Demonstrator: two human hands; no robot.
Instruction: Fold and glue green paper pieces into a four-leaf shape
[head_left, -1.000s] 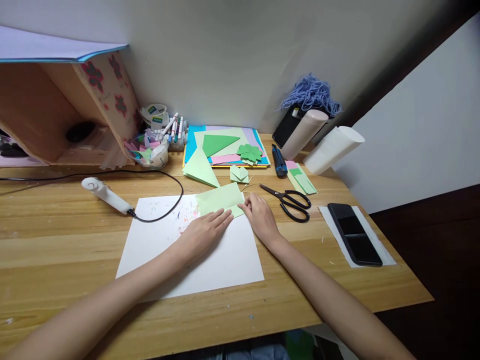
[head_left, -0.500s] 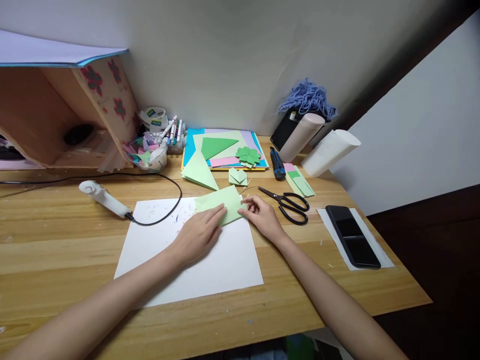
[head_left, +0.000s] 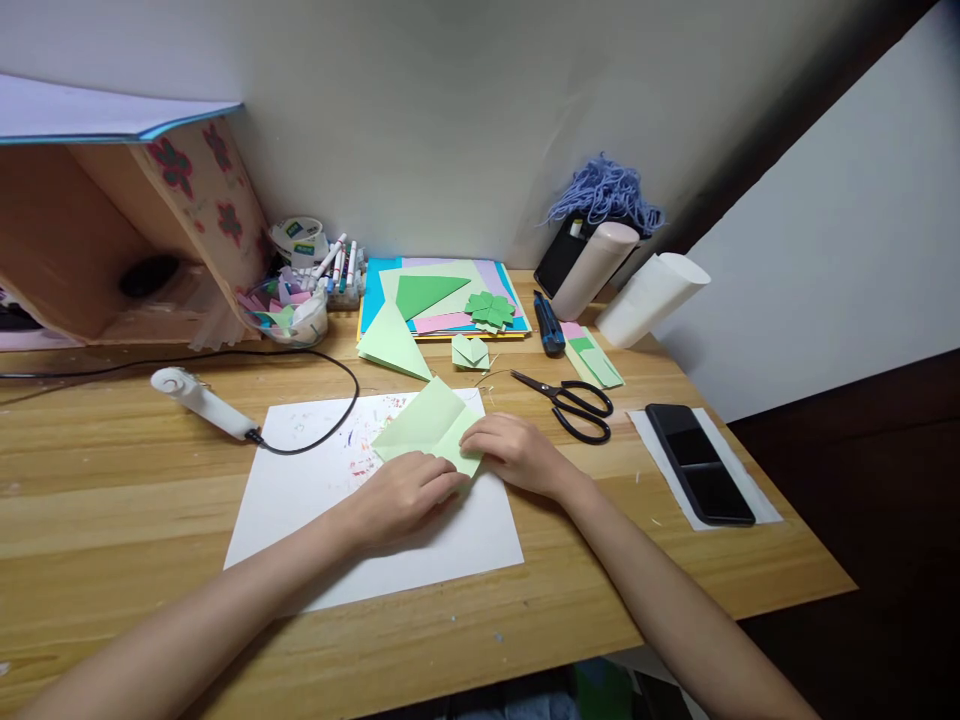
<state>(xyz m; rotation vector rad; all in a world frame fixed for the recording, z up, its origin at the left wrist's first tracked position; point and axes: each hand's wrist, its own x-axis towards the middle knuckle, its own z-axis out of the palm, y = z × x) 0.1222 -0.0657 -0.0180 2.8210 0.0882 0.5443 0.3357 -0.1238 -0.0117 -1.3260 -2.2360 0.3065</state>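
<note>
A light green sheet of paper [head_left: 424,420] with crease lines lies over the upper part of a white sheet [head_left: 300,520]. My left hand [head_left: 405,497] is closed at its near edge, fingers bent against the paper. At the right corner my right hand [head_left: 517,453] grips the green paper with curled fingers, the thumb mostly hidden. Just beyond are a folded pale green heart [head_left: 470,352] and a pale green folded triangle [head_left: 394,343]. Black-handled scissors [head_left: 570,402] rest to the right of my right hand.
A white corded glue gun [head_left: 202,403] lies at the left. Behind are stacked coloured papers [head_left: 371,310], a tub of paper scraps [head_left: 289,315] and a blue utility knife [head_left: 550,325]. A phone [head_left: 701,465] lies at the right near the table edge.
The green paper has been opened out and turned, now showing its creased inner face. My left hand has shifted down to its near edge; my right hand has moved slightly toward me.
</note>
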